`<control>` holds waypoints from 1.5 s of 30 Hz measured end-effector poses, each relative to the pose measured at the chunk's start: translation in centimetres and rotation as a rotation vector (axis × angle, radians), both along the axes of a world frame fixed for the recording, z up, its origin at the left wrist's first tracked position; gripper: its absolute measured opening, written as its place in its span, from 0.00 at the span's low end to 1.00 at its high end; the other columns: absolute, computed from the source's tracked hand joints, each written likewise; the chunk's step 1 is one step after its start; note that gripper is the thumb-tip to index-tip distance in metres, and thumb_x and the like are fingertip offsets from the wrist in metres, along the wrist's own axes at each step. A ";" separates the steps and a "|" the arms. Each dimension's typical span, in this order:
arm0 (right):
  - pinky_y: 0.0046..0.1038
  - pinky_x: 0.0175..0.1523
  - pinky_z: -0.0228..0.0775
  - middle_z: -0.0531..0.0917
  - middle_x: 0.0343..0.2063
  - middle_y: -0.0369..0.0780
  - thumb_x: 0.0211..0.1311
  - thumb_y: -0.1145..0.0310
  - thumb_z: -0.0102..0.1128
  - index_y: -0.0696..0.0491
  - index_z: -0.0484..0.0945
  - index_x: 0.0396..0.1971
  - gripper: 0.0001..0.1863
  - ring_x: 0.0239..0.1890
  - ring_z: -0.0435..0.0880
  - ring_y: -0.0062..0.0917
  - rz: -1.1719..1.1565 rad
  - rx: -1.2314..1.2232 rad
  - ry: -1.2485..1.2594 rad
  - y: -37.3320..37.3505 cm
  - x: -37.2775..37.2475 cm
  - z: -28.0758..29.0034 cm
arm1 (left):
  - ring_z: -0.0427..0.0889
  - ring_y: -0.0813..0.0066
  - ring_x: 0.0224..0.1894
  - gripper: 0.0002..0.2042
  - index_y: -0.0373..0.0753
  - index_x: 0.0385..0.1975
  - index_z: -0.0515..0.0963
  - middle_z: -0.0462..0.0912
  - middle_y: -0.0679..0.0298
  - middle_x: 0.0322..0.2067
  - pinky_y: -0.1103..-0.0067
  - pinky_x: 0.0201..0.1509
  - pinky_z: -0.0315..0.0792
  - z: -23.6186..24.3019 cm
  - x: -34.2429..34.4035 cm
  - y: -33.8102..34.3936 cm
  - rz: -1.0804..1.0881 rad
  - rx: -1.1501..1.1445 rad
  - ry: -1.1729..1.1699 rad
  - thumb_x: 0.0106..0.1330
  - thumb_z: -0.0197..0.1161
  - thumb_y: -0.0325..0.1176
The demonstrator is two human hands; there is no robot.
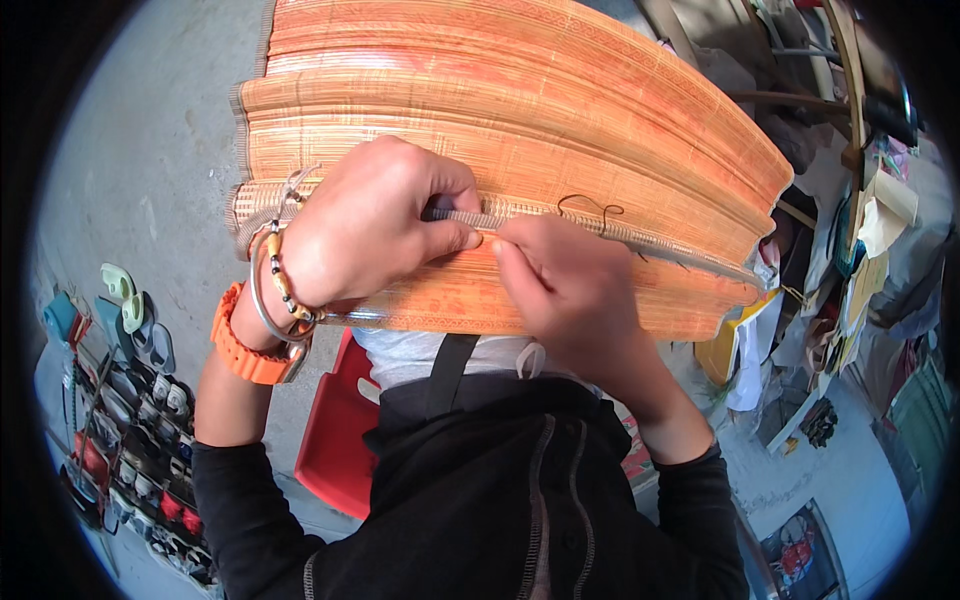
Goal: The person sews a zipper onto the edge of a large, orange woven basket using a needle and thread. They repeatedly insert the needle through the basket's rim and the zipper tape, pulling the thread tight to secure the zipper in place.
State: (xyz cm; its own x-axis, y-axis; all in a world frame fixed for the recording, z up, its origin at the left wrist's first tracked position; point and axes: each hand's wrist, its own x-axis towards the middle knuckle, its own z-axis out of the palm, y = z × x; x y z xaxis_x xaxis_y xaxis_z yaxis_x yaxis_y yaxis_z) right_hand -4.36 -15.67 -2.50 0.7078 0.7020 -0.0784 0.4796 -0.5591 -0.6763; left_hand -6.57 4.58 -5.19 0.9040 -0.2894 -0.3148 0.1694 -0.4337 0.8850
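An orange woven bamboo mat (520, 140) lies in wavy folds across my lap and beyond it. A narrow greyish binding strip (660, 245) runs along the fold nearest to me. My left hand (380, 225) pinches the mat at this strip, thumb in front and fingers curled behind. Close by its thumb tip, my right hand (575, 280) is closed in a pinch against the mat. What sits between its fingertips is too small to make out. A loop of dark thread (592, 205) lies on the mat just above the right hand.
Under me is a red plastic chair (340, 430). Racks of shoes (135, 430) stand on the grey floor at the left. Piled papers, bags and cloth (850, 240) crowd the right side. A framed picture-like panel (800, 555) shows at the lower right.
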 end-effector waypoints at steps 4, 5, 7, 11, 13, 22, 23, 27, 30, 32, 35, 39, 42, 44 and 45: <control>0.29 0.31 0.71 0.81 0.24 0.43 0.56 0.77 0.63 0.58 0.79 0.36 0.07 0.25 0.81 0.34 0.037 0.037 0.126 -1.0 0.4 0.8 | 0.79 0.71 0.21 0.05 0.33 0.27 0.80 0.80 0.60 0.19 0.77 0.28 0.71 0.2 0.0 0.0 0.033 -0.011 -0.006 0.53 0.69 0.25; 0.28 0.31 0.71 0.82 0.25 0.44 0.56 0.76 0.64 0.58 0.80 0.35 0.07 0.25 0.81 0.34 0.049 0.006 0.105 -0.9 0.4 1.0 | 0.79 0.70 0.21 0.05 0.33 0.27 0.80 0.80 0.59 0.19 0.77 0.27 0.71 0.2 0.0 0.0 0.031 -0.006 -0.021 0.53 0.69 0.25; 0.28 0.31 0.72 0.83 0.26 0.44 0.56 0.76 0.64 0.58 0.80 0.35 0.07 0.25 0.81 0.33 0.073 -0.053 0.065 -0.7 0.6 1.1 | 0.79 0.70 0.20 0.05 0.33 0.27 0.80 0.80 0.59 0.19 0.77 0.27 0.71 0.2 0.0 0.1 0.028 0.004 -0.048 0.53 0.69 0.24; 0.24 0.28 0.68 0.80 0.22 0.39 0.56 0.76 0.64 0.59 0.81 0.31 0.03 0.21 0.77 0.25 0.001 -0.016 0.082 -0.5 0.9 0.8 | 0.79 0.67 0.22 0.06 0.33 0.28 0.79 0.80 0.58 0.21 0.76 0.28 0.71 0.7 0.0 0.1 -0.006 0.039 -0.048 0.53 0.69 0.25; 0.23 0.26 0.65 0.79 0.20 0.37 0.56 0.76 0.64 0.59 0.81 0.29 0.02 0.19 0.75 0.21 -0.017 -0.109 0.168 -0.2 1.5 2.2 | 0.80 0.64 0.23 0.06 0.34 0.28 0.79 0.80 0.58 0.22 0.75 0.29 0.72 0.3 -0.5 0.1 0.009 0.028 -0.137 0.53 0.69 0.25; 0.18 0.34 0.67 0.80 0.26 0.33 0.62 0.73 0.60 0.59 0.81 0.31 0.05 0.29 0.75 0.13 0.137 -0.070 1.003 1.3 7.1 0.0 | 0.80 0.57 0.27 0.08 0.35 0.28 0.78 0.79 0.57 0.24 0.73 0.29 0.72 1.6 -1.7 0.1 0.028 0.151 -0.295 0.53 0.70 0.28; 0.16 0.36 0.69 0.80 0.27 0.33 0.64 0.73 0.58 0.60 0.80 0.33 0.06 0.30 0.77 0.14 0.142 -0.063 1.057 1.5 7.3 -0.2 | 0.80 0.57 0.27 0.08 0.35 0.28 0.78 0.79 0.57 0.24 0.73 0.30 0.72 1.7 -1.8 0.2 0.033 0.163 -0.301 0.53 0.70 0.28; 0.15 0.34 0.72 0.82 0.29 0.38 0.68 0.71 0.54 0.59 0.77 0.35 0.08 0.28 0.79 0.15 -0.118 0.159 0.904 1.0 8.1 -0.4 | 0.80 0.56 0.28 0.07 0.35 0.27 0.78 0.79 0.57 0.24 0.72 0.30 0.71 1.0 -2.4 0.6 0.014 0.151 -0.278 0.53 0.69 0.29; 0.22 0.31 0.80 0.84 0.31 0.50 0.70 0.70 0.49 0.60 0.74 0.40 0.09 0.28 0.86 0.29 -0.349 0.467 0.912 -2.9 12.9 0.6 | 0.79 0.56 0.27 0.07 0.35 0.27 0.78 0.78 0.57 0.23 0.72 0.30 0.71 0.7 -2.7 0.8 0.008 0.103 -0.237 0.54 0.69 0.30; 0.13 0.24 0.67 0.76 0.23 0.38 0.70 0.73 0.49 0.58 0.73 0.36 0.05 0.19 0.73 0.16 -0.527 0.607 0.884 -5.9 16.1 2.3 | 0.79 0.56 0.27 0.08 0.35 0.26 0.78 0.78 0.57 0.23 0.72 0.30 0.71 0.6 -3.1 0.9 0.010 0.092 -0.212 0.54 0.70 0.30; 0.12 0.19 0.54 0.63 0.22 0.32 0.71 0.80 0.41 0.56 0.64 0.30 0.07 0.18 0.59 0.10 -0.503 1.117 1.293 -14.8 21.3 6.3 | 0.78 0.55 0.26 0.08 0.34 0.26 0.78 0.78 0.57 0.23 0.72 0.29 0.70 0.7 -2.7 1.1 -0.011 0.070 -0.212 0.54 0.70 0.32; 0.14 0.20 0.55 0.62 0.21 0.32 0.73 0.76 0.42 0.60 0.66 0.36 0.05 0.19 0.59 0.12 -0.607 1.079 1.014 -21.0 21.3 8.9 | 0.78 0.55 0.25 0.09 0.34 0.26 0.78 0.78 0.57 0.22 0.72 0.28 0.70 0.9 -2.4 1.2 -0.018 0.096 -0.217 0.54 0.70 0.33; 0.14 0.21 0.54 0.63 0.21 0.32 0.73 0.75 0.44 0.60 0.67 0.38 0.04 0.19 0.59 0.12 -0.647 1.029 0.890 -21.1 20.5 8.2 | 0.78 0.56 0.25 0.09 0.34 0.27 0.79 0.78 0.56 0.22 0.72 0.29 0.71 0.9 -2.3 1.2 -0.021 0.100 -0.256 0.54 0.70 0.33; 0.15 0.23 0.53 0.64 0.21 0.32 0.73 0.73 0.47 0.61 0.70 0.41 0.06 0.20 0.58 0.13 -0.616 0.951 0.763 -20.8 20.0 7.4 | 0.78 0.56 0.26 0.09 0.34 0.27 0.79 0.79 0.56 0.22 0.73 0.29 0.71 0.7 -2.3 1.4 -0.021 0.098 -0.262 0.54 0.70 0.32; 0.15 0.23 0.55 0.67 0.22 0.32 0.72 0.73 0.49 0.62 0.71 0.43 0.08 0.21 0.60 0.12 -0.640 0.832 0.598 -19.0 19.2 7.0 | 0.78 0.56 0.26 0.09 0.34 0.27 0.79 0.79 0.56 0.23 0.73 0.29 0.72 0.6 -2.3 1.6 -0.026 0.106 -0.247 0.53 0.70 0.32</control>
